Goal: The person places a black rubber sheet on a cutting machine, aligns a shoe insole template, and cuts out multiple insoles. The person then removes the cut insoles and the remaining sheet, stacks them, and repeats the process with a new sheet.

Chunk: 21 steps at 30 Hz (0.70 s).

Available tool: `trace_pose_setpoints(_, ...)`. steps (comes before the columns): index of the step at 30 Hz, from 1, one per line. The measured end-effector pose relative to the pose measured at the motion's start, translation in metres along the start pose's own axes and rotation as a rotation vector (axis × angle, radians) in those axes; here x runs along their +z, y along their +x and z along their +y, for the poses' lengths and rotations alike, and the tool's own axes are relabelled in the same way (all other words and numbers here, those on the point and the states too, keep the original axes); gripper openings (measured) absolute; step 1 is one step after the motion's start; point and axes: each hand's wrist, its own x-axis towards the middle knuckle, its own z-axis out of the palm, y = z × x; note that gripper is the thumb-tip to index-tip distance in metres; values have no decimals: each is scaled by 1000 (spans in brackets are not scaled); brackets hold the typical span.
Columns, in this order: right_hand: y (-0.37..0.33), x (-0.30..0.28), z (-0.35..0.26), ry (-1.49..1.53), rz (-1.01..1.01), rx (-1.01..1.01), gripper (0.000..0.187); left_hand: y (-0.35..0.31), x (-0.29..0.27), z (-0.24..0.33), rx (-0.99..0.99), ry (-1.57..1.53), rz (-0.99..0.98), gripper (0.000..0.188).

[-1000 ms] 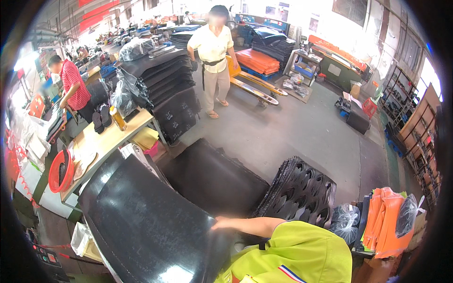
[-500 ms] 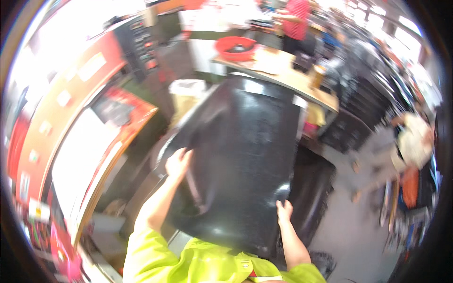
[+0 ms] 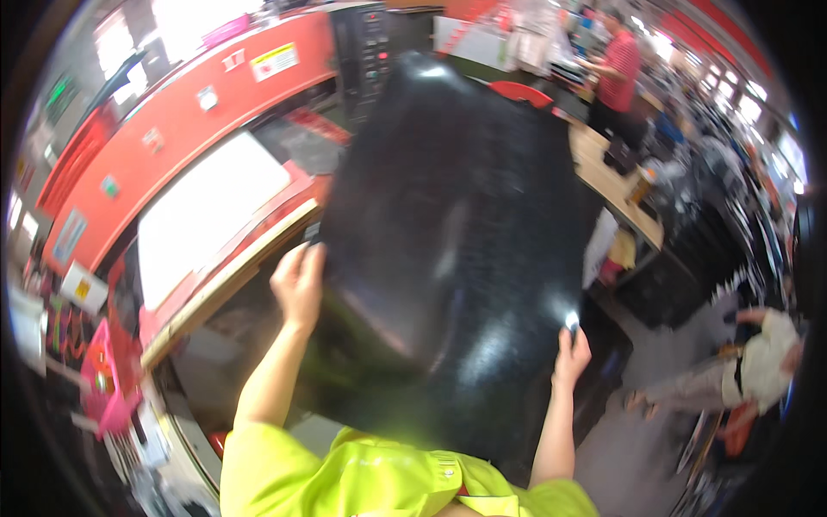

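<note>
A large, glossy black sheet [image 3: 457, 215], perhaps rubber or plastic, spans the space between my hands, its surface bowed and reflecting light. My left hand [image 3: 299, 289] pinches its left edge, fingers closed. On the opposite edge, lower down, my right hand [image 3: 570, 355] grips between thumb and fingers. The sheet's near end hangs close to my yellow-green shirt. Beyond my left hand lies a white board [image 3: 207, 220] on the wood-edged bed of a red machine [image 3: 185, 116].
At the far right, a wooden table [image 3: 616, 185] is partly hidden behind the sheet, with a red basin [image 3: 521, 93] showing above it. One person in red [image 3: 616, 73] stands there; another in a pale shirt [image 3: 762, 358] is at right. A pink basket [image 3: 110, 375] hangs at left.
My hands have raised the black sheet, and it now covers more of the table and basin. The view has swung left, bringing more of the red machine into sight.
</note>
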Motion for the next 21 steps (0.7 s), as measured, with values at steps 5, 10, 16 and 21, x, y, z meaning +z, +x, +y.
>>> trace_pose_setpoints(5, -18, 100, -72, -31, -274, -192, 23, 4, -143, -57, -262, -156, 218, 17)
trace_pose_setpoints(10, -48, 251, -135, 211, -666, -237, 19, -20, -275, -131, -299, -191, 473, 21)
trace_pose_setpoints(16, -53, 373, -193, 138, -836, -189, 33, -43, -375, -194, -586, -220, 602, 30)
trace_pose_setpoints(21, -36, 374, -176, -143, -1351, -10, 74, -12, -387, -184, -373, -426, 629, 49)
